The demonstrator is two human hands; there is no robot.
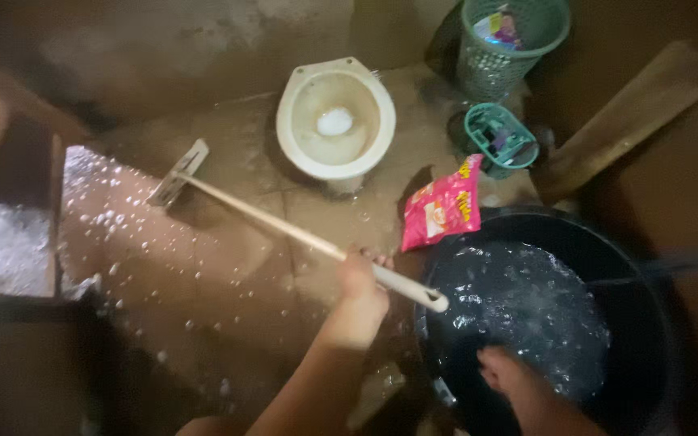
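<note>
1. Head cam: left hand (361, 278) wrapped tight round brush handle (284, 228) near its top end; handle runs up-left to brush head (178, 173) on soapy floor (203, 274), by toilet (335, 119).
2. Right hand (501, 371) dips in bucket (656, 323) water, grip can't tell; left is nearer brush.

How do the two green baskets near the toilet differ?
The tall green plastic mesh basket stands upright against the wall; the small green plastic basket is lower, sits nearer the black water tub and looks tilted. The tall one is clearly larger. Both are green, openwork and hold items.
</note>
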